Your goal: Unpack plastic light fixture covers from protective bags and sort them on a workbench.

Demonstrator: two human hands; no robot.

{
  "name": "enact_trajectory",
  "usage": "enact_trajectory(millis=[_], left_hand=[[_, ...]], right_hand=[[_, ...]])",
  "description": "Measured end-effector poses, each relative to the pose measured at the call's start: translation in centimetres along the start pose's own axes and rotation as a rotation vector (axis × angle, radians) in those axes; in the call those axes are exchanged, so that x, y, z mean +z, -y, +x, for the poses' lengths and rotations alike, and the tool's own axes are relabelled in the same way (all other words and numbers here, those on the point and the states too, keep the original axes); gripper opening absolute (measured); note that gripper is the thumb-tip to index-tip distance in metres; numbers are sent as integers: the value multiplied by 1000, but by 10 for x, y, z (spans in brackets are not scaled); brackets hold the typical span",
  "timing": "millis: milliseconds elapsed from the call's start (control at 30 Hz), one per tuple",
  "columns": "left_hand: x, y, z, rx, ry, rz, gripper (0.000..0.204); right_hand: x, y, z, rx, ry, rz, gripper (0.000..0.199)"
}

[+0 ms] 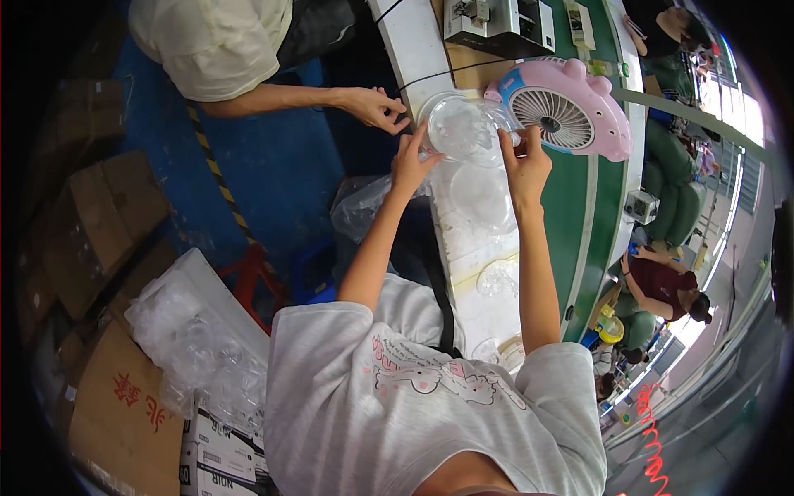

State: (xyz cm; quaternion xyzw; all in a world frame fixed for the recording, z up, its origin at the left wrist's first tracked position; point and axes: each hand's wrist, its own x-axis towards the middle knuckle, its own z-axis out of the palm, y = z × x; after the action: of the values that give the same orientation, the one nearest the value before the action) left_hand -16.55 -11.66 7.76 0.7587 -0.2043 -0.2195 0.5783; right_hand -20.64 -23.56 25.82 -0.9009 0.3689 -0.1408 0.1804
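Observation:
A round, clear plastic container (465, 131) is over the white bench, between my two hands. My left hand (412, 165) grips its near left rim, thumb on one side and fingers on the other. At its right end, my right hand (526, 164) pinches a clear part of it between thumb and fingers. What exactly lies between those fingertips is too small to make out. Just below the container, another round clear plastic piece (481, 198) lies on the bench. Nearer my body is a smaller clear disc-like piece (498, 279).
A co-worker's hand (376, 108) is close to my left hand. A pink animal-shaped fan (571, 107) stands at the right beside the green conveyor belt (571, 223). Cardboard boxes (116, 223) and a tub of clear plastic pieces (198, 347) are at my left.

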Motion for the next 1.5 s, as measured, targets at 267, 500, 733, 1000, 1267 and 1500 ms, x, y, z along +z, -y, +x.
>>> enact_trajectory(millis=[267, 500, 733, 1000, 1267, 1500], left_hand=[[2, 0, 0, -4, -3, -2, 75], [2, -2, 0, -26, -6, 29, 71], [3, -1, 0, -6, -50, 11, 70], [9, 3, 1, 3, -78, -105, 66], [15, 14, 2, 51, -84, -138, 63], [-18, 14, -23, -116, -123, -343, 35]], right_hand=[[-2, -4, 7, -70, 55, -59, 28], [1, -6, 3, -96, 25, -75, 25], [-2, -12, 8, -139, 61, -101, 27], [-4, -10, 9, -148, 81, -122, 28], [-2, -10, 11, -99, 65, -160, 31], [-33, 7, -15, 194, -33, 84, 46]])
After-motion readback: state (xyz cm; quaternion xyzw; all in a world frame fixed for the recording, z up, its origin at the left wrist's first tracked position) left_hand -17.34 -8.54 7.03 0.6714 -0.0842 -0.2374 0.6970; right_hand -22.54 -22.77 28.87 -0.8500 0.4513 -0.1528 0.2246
